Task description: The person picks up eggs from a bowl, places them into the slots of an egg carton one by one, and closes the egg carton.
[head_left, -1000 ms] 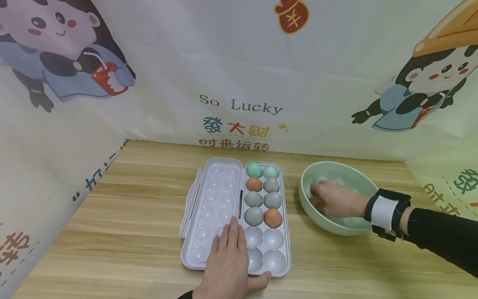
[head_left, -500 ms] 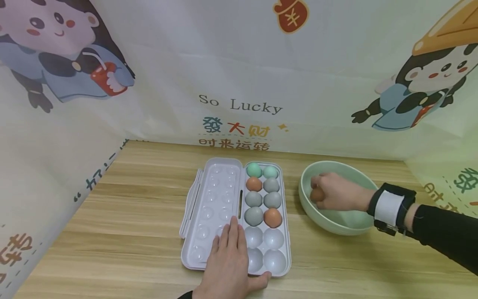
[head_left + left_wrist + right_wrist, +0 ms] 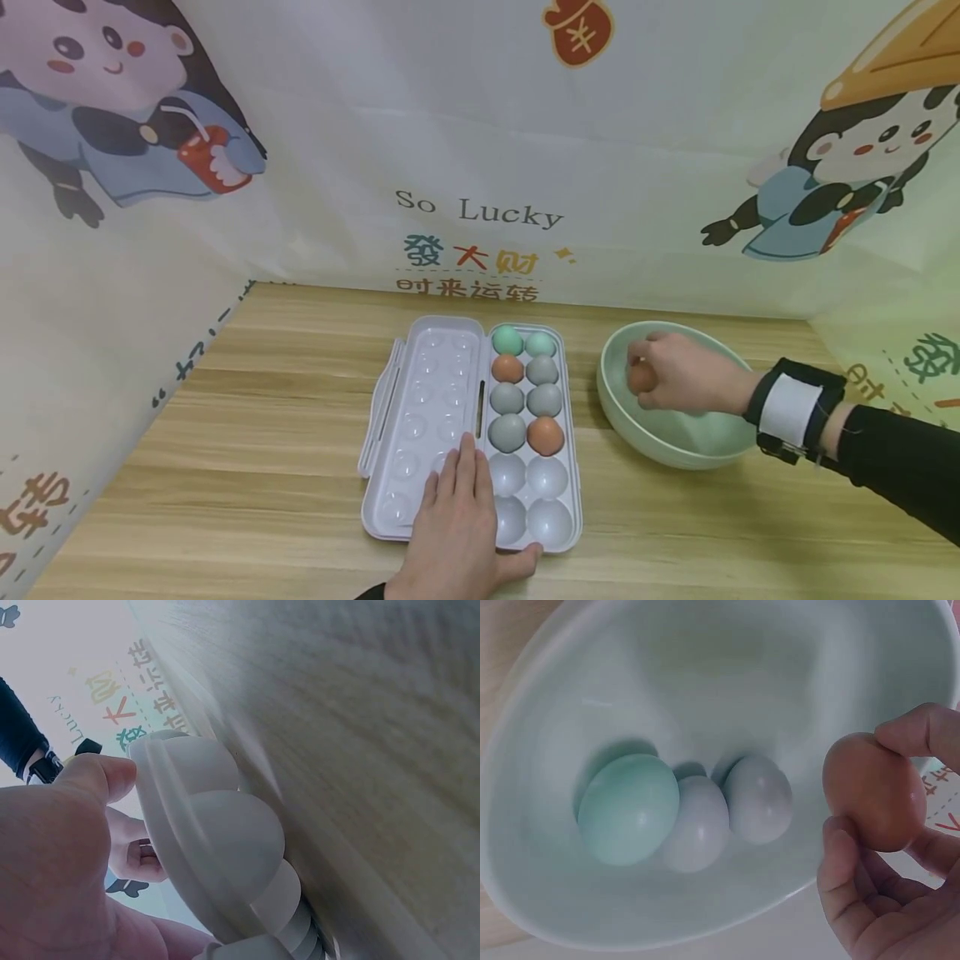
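Head view, left to right: egg tray (image 3: 547, 546) lies open on the wooden table (image 3: 262, 467), lid folded out to its left; eight eggs fill the far cups, the four near cups are bare. Left hand (image 3: 457, 533) rests flat on the tray's near end, fingers straight and together, thumb at the front rim. Right of it, right hand (image 3: 678, 375) holds a brown egg (image 3: 641, 377) above the green bowl (image 3: 678, 446), fingertips clamped on it. Right wrist view: three eggs lie in the bowl, one green, two pale

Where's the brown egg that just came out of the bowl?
In the right hand, the brown egg is held above the green bowl, right of the egg tray.
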`<control>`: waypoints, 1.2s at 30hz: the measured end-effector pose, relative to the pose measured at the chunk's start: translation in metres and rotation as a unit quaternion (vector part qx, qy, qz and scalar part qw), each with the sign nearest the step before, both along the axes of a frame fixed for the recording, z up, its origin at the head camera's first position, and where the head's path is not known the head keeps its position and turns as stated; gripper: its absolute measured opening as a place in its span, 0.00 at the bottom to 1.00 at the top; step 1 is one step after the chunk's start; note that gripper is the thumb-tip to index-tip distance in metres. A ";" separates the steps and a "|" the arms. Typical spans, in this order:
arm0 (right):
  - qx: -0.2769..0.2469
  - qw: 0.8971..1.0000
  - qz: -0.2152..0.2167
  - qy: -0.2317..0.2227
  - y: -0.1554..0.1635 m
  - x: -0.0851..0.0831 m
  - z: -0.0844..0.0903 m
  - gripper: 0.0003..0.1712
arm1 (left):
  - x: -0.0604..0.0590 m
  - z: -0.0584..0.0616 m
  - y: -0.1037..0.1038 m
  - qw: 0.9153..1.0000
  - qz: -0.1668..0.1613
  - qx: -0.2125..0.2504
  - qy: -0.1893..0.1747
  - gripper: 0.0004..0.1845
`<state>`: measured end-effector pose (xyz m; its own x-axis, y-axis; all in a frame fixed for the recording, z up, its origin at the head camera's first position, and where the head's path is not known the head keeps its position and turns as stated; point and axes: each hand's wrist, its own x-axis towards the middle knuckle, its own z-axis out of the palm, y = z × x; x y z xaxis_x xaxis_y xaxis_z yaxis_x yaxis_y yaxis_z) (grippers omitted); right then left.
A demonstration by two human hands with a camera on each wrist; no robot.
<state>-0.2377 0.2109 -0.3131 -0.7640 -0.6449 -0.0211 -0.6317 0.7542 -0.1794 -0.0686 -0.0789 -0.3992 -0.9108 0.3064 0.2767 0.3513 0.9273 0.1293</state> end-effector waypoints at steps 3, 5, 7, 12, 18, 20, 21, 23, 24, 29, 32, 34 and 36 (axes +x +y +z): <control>0.001 1.000 0.002 0.012 -0.001 0.000 0.003 0.21 | 0.000 0.001 0.000 1.000 0.001 0.000 -0.002 0.59; 0.000 1.000 -0.001 0.019 -0.001 -0.001 0.005 0.21 | 0.000 0.001 0.000 1.000 0.000 0.001 -0.001 0.59; -0.004 1.000 -0.006 0.021 -0.001 -0.001 0.007 0.21 | 0.000 0.000 0.000 1.000 0.000 0.003 0.000 0.59; -0.027 0.999 -0.010 0.027 -0.003 -0.001 0.017 0.22 | 0.000 -0.001 0.000 1.000 -0.004 0.006 0.001 0.58; -0.069 0.996 -0.021 0.056 -0.005 0.004 0.034 0.23 | 0.000 -0.001 0.000 1.000 -0.003 0.007 0.001 0.59; -0.084 0.994 -0.024 0.064 -0.005 0.006 0.039 0.23 | 0.001 -0.001 0.000 1.000 -0.002 0.007 0.004 0.59; -0.091 0.993 -0.025 0.067 -0.005 0.007 0.041 0.23 | 0.001 -0.001 -0.001 1.000 -0.002 0.007 0.006 0.59; -0.099 0.992 -0.023 0.075 -0.005 0.009 0.045 0.24 | 0.001 -0.001 -0.001 1.000 -0.002 0.006 0.007 0.58; -0.101 0.992 -0.023 0.078 -0.005 0.010 0.046 0.24 | 0.001 -0.001 -0.001 1.000 -0.003 0.006 0.006 0.58; -0.113 0.989 -0.028 0.093 -0.005 0.014 0.051 0.24 | 0.000 0.001 -0.001 1.000 -0.002 0.007 -0.008 0.58; -0.127 0.985 -0.029 0.110 -0.005 0.018 0.054 0.24 | 0.000 0.001 -0.001 1.000 -0.002 0.008 -0.014 0.58; -0.142 0.982 -0.027 0.122 -0.006 0.021 0.056 0.22 | 0.000 0.002 -0.001 1.000 -0.002 0.008 -0.017 0.58; -0.156 0.978 -0.027 0.133 -0.006 0.024 0.059 0.20 | 0.000 0.002 0.000 1.000 -0.003 0.009 -0.017 0.58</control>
